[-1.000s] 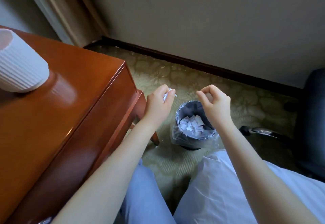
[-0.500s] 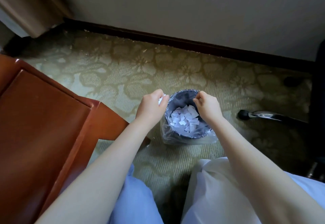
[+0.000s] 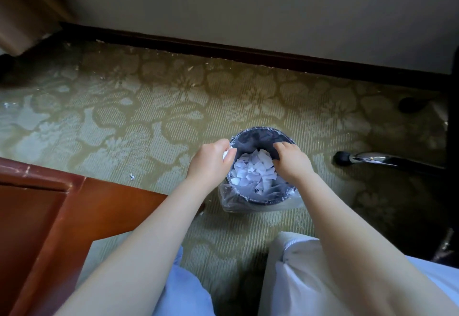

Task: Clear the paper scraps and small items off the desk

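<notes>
Bench (image 3: 74, 206), near left: corner and side only, top out of view; remaining clutter impossible to judge. Stray scrap (image 3: 132, 176) on carpet (image 3: 149, 107) just beside bench, not yet collected. Left hand (image 3: 211, 164) at bin's left rim, fingers pinched on white paper scrap (image 3: 226, 153), unreleased. Bin (image 3: 258, 191), lined with clear bag, well filled with scraps (image 3: 253, 169). Right hand (image 3: 291, 161) over right rim, fingers curled downward; contents not discernible. Chair leg (image 3: 367, 159) far right, clear of reach.
</notes>
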`<state>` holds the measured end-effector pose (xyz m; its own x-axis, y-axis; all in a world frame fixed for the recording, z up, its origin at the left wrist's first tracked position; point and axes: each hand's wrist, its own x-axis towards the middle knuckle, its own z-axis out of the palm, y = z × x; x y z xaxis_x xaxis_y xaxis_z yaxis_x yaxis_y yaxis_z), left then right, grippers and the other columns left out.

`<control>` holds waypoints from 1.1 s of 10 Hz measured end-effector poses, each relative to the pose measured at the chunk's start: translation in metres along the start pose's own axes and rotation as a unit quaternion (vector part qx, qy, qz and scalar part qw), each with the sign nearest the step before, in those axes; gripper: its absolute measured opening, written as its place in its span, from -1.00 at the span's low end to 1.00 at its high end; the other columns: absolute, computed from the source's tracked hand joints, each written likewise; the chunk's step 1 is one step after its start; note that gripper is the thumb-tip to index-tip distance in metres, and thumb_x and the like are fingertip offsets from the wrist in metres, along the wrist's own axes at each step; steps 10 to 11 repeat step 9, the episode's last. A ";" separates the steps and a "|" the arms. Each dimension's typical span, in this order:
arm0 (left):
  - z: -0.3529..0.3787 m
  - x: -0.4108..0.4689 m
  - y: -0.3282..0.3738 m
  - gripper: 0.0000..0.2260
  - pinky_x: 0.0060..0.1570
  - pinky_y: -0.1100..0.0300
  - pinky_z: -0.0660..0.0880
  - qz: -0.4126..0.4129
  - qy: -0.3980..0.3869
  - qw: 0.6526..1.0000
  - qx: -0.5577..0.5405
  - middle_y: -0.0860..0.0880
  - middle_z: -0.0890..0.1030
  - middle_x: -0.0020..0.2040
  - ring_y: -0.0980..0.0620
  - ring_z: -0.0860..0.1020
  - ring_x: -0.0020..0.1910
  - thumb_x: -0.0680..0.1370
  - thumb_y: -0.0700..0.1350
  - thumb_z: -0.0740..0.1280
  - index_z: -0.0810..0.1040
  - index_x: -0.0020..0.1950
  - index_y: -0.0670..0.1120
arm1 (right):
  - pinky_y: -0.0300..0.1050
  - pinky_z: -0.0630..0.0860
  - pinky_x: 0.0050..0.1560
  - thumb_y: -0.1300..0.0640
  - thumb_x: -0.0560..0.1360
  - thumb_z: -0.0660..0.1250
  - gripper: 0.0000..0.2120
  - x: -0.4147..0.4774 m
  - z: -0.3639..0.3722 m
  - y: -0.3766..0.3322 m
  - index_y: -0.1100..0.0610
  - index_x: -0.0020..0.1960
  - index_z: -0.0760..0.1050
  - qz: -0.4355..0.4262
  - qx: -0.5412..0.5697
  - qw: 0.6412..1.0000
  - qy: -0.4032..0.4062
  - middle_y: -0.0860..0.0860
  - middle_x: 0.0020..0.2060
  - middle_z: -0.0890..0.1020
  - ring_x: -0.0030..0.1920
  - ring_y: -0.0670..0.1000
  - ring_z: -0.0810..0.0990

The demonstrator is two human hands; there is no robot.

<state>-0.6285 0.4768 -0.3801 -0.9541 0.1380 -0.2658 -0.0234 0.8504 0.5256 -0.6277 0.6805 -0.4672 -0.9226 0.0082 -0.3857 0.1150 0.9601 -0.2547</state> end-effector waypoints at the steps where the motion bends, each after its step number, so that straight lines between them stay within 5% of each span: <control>1: 0.007 0.010 0.009 -0.81 -0.35 0.14 0.30 0.006 -0.014 1.000 0.023 -0.09 0.45 -0.29 -0.13 0.43 -0.29 0.58 -0.03 0.18 0.37 -0.17 -0.10 | 0.06 0.44 0.10 0.14 0.52 0.20 -0.63 -0.005 -0.023 0.005 0.15 0.31 0.33 -0.002 0.028 0.999 0.034 0.08 0.25 0.45 0.27 0.17 0.37; 3: 0.045 0.038 0.032 -0.79 -0.33 0.15 0.28 0.016 -0.052 0.995 0.086 -0.12 0.49 -0.22 -0.14 0.42 -0.27 0.59 -0.05 0.15 0.45 -0.08 -0.17 | 0.06 0.47 0.10 0.08 0.50 0.23 -0.61 -0.033 -0.041 0.020 0.13 0.30 0.36 -0.020 0.027 0.997 0.072 0.04 0.20 0.46 0.25 0.12 0.38; 5: 0.081 0.058 0.040 -0.79 -0.25 0.11 0.33 0.036 -0.092 0.975 0.201 -0.18 0.56 0.00 -0.19 0.52 -0.06 0.62 -0.08 0.11 0.43 0.04 -0.19 | 0.03 0.40 0.14 0.04 0.50 0.22 -0.62 -0.036 -0.036 0.028 0.08 0.29 0.34 -0.014 0.009 0.999 0.049 0.02 0.19 0.44 0.27 0.11 0.37; 7: 0.097 0.066 0.032 -0.69 -0.02 -0.01 0.45 -0.001 -0.179 0.961 0.210 -0.17 0.43 0.18 -0.19 0.48 0.11 0.58 -0.01 0.19 0.36 0.22 -0.17 | 0.06 0.38 0.21 0.01 0.52 0.21 -0.58 -0.032 -0.036 0.029 0.08 0.35 0.29 -0.001 0.030 0.999 0.029 0.02 0.26 0.42 0.30 0.11 0.34; 11: 0.079 0.064 0.029 -0.71 0.03 0.01 0.45 0.012 -0.195 0.952 0.234 -0.16 0.41 0.18 -0.17 0.45 0.12 0.57 -0.02 0.21 0.37 0.19 -0.19 | 0.08 0.35 0.23 0.00 0.53 0.21 -0.55 -0.032 -0.040 0.024 0.08 0.38 0.25 -0.007 0.031 0.999 0.017 0.03 0.31 0.39 0.33 0.13 0.32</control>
